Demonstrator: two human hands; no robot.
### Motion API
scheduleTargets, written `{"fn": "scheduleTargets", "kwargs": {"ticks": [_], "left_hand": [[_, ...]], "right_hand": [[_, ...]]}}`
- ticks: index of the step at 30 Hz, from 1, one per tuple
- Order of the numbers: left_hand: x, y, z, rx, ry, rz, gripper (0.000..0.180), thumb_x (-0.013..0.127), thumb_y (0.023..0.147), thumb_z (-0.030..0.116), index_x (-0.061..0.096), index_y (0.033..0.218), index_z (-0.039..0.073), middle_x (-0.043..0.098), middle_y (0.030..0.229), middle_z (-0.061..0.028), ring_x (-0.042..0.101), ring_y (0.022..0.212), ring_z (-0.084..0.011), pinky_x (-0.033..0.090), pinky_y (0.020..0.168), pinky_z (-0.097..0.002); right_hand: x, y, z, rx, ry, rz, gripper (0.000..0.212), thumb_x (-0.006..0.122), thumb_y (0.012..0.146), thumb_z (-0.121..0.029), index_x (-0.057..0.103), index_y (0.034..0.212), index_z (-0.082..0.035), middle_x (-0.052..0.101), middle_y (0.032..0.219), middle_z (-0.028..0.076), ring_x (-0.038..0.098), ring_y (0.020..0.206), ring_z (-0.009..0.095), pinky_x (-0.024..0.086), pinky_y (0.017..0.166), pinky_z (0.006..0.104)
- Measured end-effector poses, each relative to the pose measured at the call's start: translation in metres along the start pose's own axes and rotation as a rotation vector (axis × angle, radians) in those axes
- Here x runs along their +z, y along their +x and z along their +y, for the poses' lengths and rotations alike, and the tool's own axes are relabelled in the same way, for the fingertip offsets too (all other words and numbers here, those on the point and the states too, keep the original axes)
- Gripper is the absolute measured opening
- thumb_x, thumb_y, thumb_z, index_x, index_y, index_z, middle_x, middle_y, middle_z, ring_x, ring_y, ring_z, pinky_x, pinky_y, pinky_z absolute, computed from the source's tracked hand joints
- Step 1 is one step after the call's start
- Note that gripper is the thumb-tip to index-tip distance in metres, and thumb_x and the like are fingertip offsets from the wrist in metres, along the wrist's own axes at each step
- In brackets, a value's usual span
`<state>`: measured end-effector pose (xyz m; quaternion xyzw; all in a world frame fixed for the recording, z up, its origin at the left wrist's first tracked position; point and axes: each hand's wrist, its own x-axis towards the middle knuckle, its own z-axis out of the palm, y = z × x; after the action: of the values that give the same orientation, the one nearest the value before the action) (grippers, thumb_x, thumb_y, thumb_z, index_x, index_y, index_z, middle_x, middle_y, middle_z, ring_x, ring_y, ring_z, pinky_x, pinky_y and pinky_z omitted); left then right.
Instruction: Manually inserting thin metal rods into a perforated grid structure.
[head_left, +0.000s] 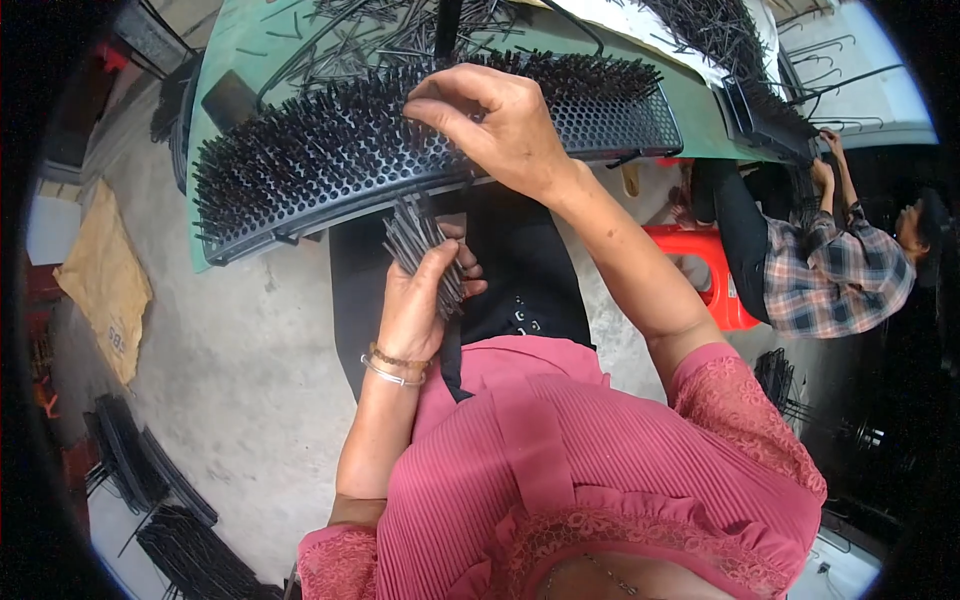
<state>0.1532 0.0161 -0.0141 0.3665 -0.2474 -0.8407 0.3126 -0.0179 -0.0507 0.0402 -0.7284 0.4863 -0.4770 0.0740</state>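
Observation:
A long, curved black perforated panel (620, 128) lies along the near edge of the green table. Many of its holes hold short dark sticks (300, 150) that stand up like bristles. My left hand (425, 285) is closed around a bundle of thin dark grey sticks (410, 232), just below the panel's front rim. Over the middle of the panel, my right hand (490, 115) is bent down with thumb and fingertips pinched among the upright sticks. Whatever is between those fingertips blends with the dark sticks behind.
Loose dark sticks (345, 50) are scattered on the green table (235, 50). At the right, a person in a checked shirt (835, 265) handles another dark panel (765, 125). A red plastic stool (740, 322) stands nearby. A tan sack (105, 280) and stacked dark strips (125, 455) lie left.

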Motion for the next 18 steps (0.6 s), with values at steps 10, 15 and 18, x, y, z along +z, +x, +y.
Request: {"fn": "scheduleTargets", "kwargs": {"ticks": [10,15,18], "left_hand": [[-0.004,0.000,-0.003,0.011,0.020,-0.006,0.025,0.059,0.087,0.016,0.054,0.107,0.001,0.059,0.080,-0.0069,0.060,0.071,-0.0160,0.055,0.060,-0.0294],[-0.003,0.001,-0.002,0.020,0.015,-0.005,0.026,0.059,0.087,0.016,0.054,0.107,0.002,0.059,0.080,-0.0066,0.060,0.070,-0.0158,0.055,0.060,-0.0290],[-0.003,0.001,-0.002,0.018,0.030,-0.011,0.026,0.060,0.086,0.017,0.054,0.107,0.002,0.059,0.079,-0.0062,0.060,0.070,-0.0154,0.054,0.059,-0.0279]], "right_hand": [[-0.003,-0.005,-0.001,0.079,0.006,0.023,0.015,0.068,0.080,-0.011,0.067,0.090,0.000,0.068,0.080,0.008,0.064,0.070,0.011,0.051,0.062,0.0229],[-0.001,-0.007,-0.005,0.192,0.016,0.020,0.017,0.069,0.080,-0.012,0.067,0.090,0.001,0.068,0.081,0.008,0.064,0.071,0.010,0.050,0.063,0.0229],[0.005,-0.012,-0.003,0.212,0.039,0.046,0.018,0.069,0.078,-0.015,0.067,0.087,0.001,0.067,0.077,0.011,0.063,0.066,0.016,0.049,0.059,0.0266]]}}
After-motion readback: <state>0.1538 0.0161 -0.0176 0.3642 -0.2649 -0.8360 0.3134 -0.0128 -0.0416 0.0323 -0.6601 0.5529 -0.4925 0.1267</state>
